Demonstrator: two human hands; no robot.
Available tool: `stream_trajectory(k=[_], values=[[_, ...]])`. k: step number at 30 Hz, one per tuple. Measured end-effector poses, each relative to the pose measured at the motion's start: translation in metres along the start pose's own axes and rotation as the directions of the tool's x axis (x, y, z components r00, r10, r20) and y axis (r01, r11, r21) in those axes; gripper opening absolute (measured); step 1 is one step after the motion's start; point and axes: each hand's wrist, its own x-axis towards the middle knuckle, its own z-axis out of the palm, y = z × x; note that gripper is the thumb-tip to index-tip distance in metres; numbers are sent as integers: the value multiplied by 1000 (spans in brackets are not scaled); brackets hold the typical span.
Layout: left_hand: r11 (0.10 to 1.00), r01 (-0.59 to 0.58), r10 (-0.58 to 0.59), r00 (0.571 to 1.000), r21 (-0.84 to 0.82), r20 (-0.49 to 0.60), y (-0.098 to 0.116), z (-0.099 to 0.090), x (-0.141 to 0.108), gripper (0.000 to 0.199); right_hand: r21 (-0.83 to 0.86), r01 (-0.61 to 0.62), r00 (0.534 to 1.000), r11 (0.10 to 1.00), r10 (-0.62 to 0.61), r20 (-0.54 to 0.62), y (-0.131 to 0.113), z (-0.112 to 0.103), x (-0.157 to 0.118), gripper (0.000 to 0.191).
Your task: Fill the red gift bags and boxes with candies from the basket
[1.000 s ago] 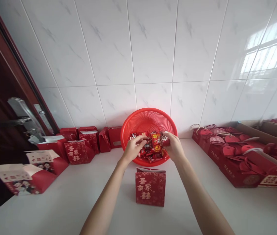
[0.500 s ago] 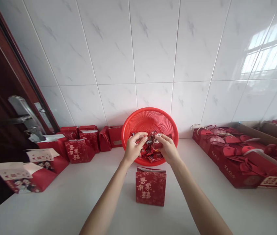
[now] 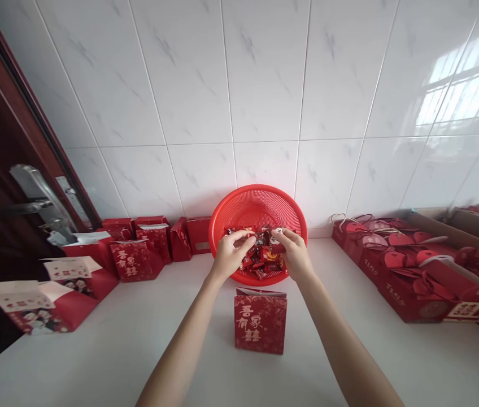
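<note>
A red plastic basket (image 3: 257, 195) stands against the wall with several red wrapped candies (image 3: 260, 265) in its bottom. Over its front part, my right hand (image 3: 294, 249) pinches a wrapped candy (image 3: 276, 233) with white on its wrapper. My left hand (image 3: 231, 251) is closed close by, thumb and fingertips together; what they grip is too small to make out. Between my forearms a red gift box (image 3: 260, 325) with white characters stands upright on the table, its top open.
At the left, several red boxes (image 3: 131, 261) stand, some with open white-lined flaps (image 3: 19, 297). On the right lie red handled gift boxes (image 3: 409, 282) beside an open carton (image 3: 438, 223). A dark door with a metal handle (image 3: 40, 198) borders the table's left side.
My right hand has moved slightly and its fingers sit a little further right with the candy. My left hand stays nearly in place. The view has shifted slightly.
</note>
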Motion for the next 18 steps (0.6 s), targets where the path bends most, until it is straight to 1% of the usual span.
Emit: stream_trajectory(k=[2,4,7,10,12,14,16,18], values=[[1000,-14,14,1000,17,7,1,-2,0,41,-64,17,999,998,-14,46,-2,-1,-1,30],[998,-37,35,999,47,37,2,-4,0,39,-127,21,993,992,-5,122,-3,-2,-2,28],[993,-64,52,991,95,120,3,-6,-1,33,-219,10,969,976,45,245,-6,-5,-3,26],[995,-58,44,984,80,172,4,-7,-2,33,-282,14,945,959,79,317,-9,-10,-3,27],[998,-47,38,980,40,196,5,-7,-2,38,-292,4,939,956,97,330,-12,-12,-3,30],[999,-39,38,982,-1,187,4,-6,-2,43,-283,-8,941,959,103,322,-14,-13,-2,32],[999,-27,30,989,-26,145,1,-6,-1,45,-245,2,955,969,71,289,-16,-13,-2,33],[1000,-5,5,992,-3,123,-6,-6,1,44,-197,10,975,980,34,218,-19,-13,-1,33]])
